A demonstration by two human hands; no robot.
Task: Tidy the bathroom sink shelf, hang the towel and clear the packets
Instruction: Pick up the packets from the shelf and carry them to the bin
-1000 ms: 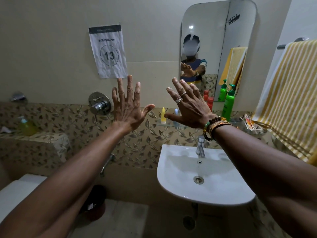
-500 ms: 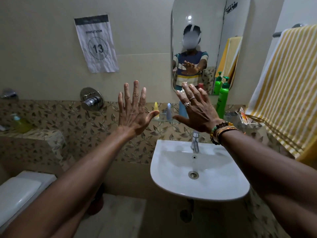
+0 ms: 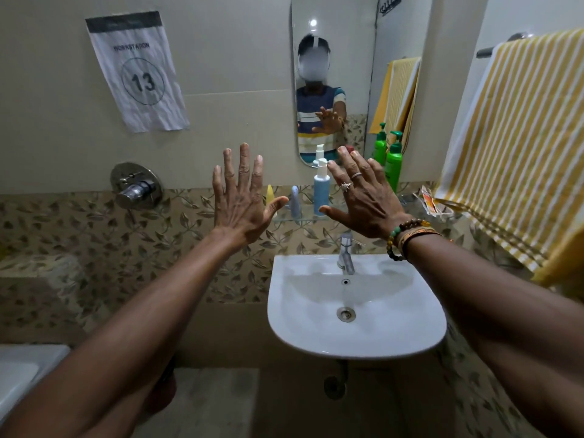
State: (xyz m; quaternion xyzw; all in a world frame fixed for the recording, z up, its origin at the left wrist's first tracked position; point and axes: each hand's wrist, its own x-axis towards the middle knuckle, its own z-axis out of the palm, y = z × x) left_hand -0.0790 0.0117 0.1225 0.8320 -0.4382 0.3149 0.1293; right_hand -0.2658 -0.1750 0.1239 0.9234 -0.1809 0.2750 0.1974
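Both hands up in front of the wall, backs to camera, apart from each other.
- left grip [image 3: 241, 197]: five fingers spread straight, holding nothing, touching nothing.
- right grip [image 3: 368, 197]: same, splayed and empty. 2 rings on it, beaded bracelet plus orange bands [image 3: 407, 237] at the wrist.

Clear glass wall shelf [image 3: 301, 220] sits between the thumbs, above the sink. 3 items stand upright on it, in a row:
- 1 small yellow bottle [image 3: 270, 194], left end, just behind the left thumb
- 1 pale blue tube [image 3: 294, 200], middle
- 1 blue pump bottle with white head [image 3: 321, 189], right of it, just beside the right index finger

1 green pump bottle [image 3: 393, 164] is further right, base hidden by the right hand. A second green one shows only as its reflection in the tall rounded mirror [image 3: 335, 58].

Orange-and-white packets [image 3: 429, 202]: small pile at the shelf's far right end, count not readable.

1 yellow-and-white striped towel [image 3: 518, 147] is draped over the chrome rail [image 3: 508, 42] on the right wall.

Also: 1 white ceramic sink [image 3: 357, 336] with 1 chrome tap [image 3: 346, 252], 1 round chrome shower valve [image 3: 136, 186], 1 paper sign marked 13 [image 3: 139, 74].
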